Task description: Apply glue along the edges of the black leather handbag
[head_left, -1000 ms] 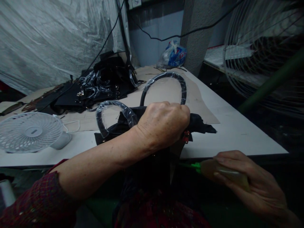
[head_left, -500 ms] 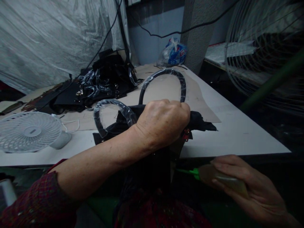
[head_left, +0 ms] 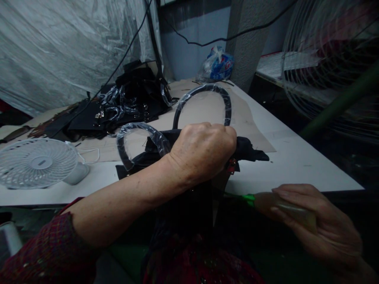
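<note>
The person wears a dark red checked woven sleeve (head_left: pixel 38 256) on the left arm, seen at 8 o'clock in the view. Darker lines cross the red in a small plaid, with pale flecks in the weave. Its hem sits near the elbow, and the forearm (head_left: pixel 124 201) beyond it is bare up to the left hand (head_left: pixel 204 152). At 6 o'clock a dark red patterned garment front (head_left: pixel 204 262) of similar cloth covers the body. The right hand (head_left: pixel 321 228), at 4 o'clock, is bare, with short plain nails; its wrist is cut off by the picture's corner.
</note>
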`<act>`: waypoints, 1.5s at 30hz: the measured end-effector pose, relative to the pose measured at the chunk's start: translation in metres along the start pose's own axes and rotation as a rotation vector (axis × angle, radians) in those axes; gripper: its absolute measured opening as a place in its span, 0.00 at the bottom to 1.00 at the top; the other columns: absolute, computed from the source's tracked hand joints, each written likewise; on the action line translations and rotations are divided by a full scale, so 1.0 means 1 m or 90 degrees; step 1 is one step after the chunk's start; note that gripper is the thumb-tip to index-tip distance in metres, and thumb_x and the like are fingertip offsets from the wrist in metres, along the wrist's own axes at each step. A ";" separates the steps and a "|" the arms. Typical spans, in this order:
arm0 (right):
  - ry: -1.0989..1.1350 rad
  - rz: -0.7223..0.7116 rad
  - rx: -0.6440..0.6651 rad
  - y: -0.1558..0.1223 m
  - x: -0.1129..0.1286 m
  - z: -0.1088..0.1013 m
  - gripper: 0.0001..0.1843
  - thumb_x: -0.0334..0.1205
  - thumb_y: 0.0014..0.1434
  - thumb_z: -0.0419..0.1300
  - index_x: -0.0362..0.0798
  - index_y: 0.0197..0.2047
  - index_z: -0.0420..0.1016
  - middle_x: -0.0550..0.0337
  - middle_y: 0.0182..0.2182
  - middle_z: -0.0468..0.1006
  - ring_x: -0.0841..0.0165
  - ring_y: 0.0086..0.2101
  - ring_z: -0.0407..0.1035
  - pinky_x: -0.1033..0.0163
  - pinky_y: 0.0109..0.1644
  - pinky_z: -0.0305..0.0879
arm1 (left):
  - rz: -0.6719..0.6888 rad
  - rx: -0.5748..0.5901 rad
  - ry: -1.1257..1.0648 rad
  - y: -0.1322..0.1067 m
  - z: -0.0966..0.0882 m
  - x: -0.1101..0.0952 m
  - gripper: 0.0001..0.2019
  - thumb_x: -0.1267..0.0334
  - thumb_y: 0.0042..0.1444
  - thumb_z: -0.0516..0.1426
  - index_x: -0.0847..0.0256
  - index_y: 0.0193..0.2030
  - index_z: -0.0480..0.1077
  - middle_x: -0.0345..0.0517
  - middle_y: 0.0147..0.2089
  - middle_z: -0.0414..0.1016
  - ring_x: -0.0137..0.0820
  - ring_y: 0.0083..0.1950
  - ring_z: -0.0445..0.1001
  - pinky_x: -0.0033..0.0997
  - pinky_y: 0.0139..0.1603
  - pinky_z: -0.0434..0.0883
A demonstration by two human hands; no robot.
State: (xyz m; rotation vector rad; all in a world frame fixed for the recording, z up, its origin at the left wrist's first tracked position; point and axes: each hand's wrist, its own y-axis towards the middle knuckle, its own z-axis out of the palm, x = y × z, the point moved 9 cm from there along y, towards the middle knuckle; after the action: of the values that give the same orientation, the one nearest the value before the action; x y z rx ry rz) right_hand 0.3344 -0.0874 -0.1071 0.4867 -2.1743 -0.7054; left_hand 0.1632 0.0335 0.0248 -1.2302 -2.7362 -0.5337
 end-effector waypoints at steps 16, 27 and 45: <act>0.019 0.042 -0.006 0.001 -0.013 0.001 0.12 0.43 0.69 0.68 0.55 0.54 0.77 0.55 0.46 0.79 0.62 0.43 0.79 0.64 0.42 0.80 | 0.010 -0.022 0.007 0.000 0.001 0.000 0.08 0.67 0.64 0.57 0.64 0.43 0.78 0.53 0.36 0.83 0.41 0.40 0.83 0.35 0.35 0.72; 0.088 0.110 -0.069 0.012 -0.001 -0.005 0.10 0.41 0.64 0.70 0.57 0.48 0.80 0.60 0.43 0.82 0.63 0.41 0.80 0.67 0.42 0.80 | -0.040 0.045 0.013 0.001 -0.008 0.015 0.11 0.67 0.62 0.59 0.62 0.49 0.79 0.55 0.41 0.84 0.45 0.45 0.83 0.37 0.42 0.75; 0.017 0.159 -0.263 0.003 -0.023 -0.039 0.14 0.47 0.60 0.74 0.57 0.47 0.80 0.55 0.45 0.82 0.51 0.44 0.78 0.42 0.49 0.76 | -0.074 0.254 -0.109 -0.010 -0.018 0.039 0.13 0.70 0.52 0.62 0.55 0.44 0.80 0.44 0.34 0.83 0.39 0.36 0.81 0.30 0.31 0.68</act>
State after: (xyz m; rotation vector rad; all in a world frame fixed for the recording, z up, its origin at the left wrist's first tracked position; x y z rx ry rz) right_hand 0.3790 -0.0849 -0.0968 0.0099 -1.9473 -0.9668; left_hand 0.1290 0.0482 0.0478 -1.0649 -2.8696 0.1174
